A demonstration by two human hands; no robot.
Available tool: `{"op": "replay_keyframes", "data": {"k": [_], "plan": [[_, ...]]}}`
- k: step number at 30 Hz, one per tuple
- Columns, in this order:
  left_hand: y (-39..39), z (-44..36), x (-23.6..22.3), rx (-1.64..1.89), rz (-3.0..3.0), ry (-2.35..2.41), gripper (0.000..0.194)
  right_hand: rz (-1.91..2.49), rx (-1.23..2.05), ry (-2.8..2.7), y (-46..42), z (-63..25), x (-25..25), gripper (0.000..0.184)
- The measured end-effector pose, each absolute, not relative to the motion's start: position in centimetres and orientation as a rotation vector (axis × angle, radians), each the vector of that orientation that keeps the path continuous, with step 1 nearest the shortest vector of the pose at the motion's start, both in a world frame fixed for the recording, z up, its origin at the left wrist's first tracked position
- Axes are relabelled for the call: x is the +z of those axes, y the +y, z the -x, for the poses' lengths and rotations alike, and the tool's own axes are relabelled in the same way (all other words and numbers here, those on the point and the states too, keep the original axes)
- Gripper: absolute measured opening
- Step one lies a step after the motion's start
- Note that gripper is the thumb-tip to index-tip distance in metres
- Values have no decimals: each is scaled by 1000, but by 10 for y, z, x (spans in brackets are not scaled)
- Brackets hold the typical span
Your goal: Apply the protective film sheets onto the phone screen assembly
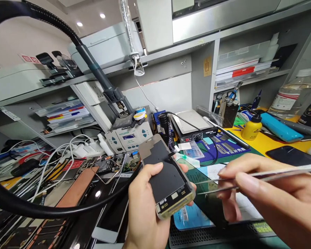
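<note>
My left hand grips a phone screen assembly by its sides, thumb on the near edge and fingertips round the far edge. Its upturned face is matt black, with small gold contacts and pale patches along the lower end, and its edge looks thick and yellowish. In my right hand is a pair of metal tweezers, pinched between thumb and fingers. The tweezers' two tips are apart and point at the screen assembly's right edge, with nothing visible between them. Below lies a blue packet.
A black hose loops across the left side, over phone parts. Behind stand a soldering station and a flat heating plate. To the right are a yellow bottle, a large clear bottle and a dark phone.
</note>
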State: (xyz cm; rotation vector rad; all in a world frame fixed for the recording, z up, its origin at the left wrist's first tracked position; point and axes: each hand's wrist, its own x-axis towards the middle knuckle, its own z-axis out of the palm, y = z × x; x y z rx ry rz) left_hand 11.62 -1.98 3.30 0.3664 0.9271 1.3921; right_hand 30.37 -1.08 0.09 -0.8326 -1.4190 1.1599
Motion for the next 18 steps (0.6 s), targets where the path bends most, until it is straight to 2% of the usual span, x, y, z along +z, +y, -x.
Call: {"op": "replay_keyframes", "data": {"k": [2, 5, 18], "plan": [[-19, -115, 32, 1339, -366, 879, 30, 868, 905, -1523, -15, -305, -1, 14], [-18, -113, 31, 1284, -362, 852, 31, 857, 699, -1603, -17, -306, -4, 11], [-14, -110, 25, 1185, -419, 801, 37, 860, 505, -1702, -19, -313, -11, 13]]}}
